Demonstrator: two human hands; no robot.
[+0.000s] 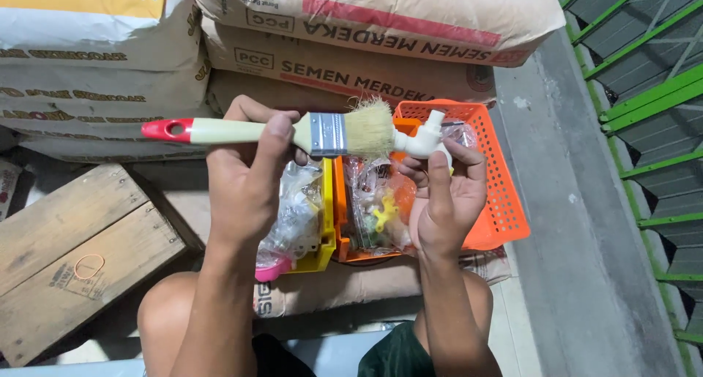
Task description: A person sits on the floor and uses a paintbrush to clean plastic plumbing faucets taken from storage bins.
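Gripped brush (pixel 293 132), tap (pixel 428 139); baskets (pixel 505 194) beneath

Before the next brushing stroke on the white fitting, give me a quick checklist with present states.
1. Left hand grips paintbrush by its handle: ok.
2. Right hand holds white plastic tap: ok.
3. Bristles touch the tap: ok.
4. Orange basket sits below the hands: ok.
5. Tap clean already: cannot tell.
6. Yellow basket with bagged parts beside the orange one: ok.

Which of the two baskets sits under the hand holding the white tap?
The orange basket, beneath the right hand with the white tap. The yellow basket lies below the left hand holding the brush.
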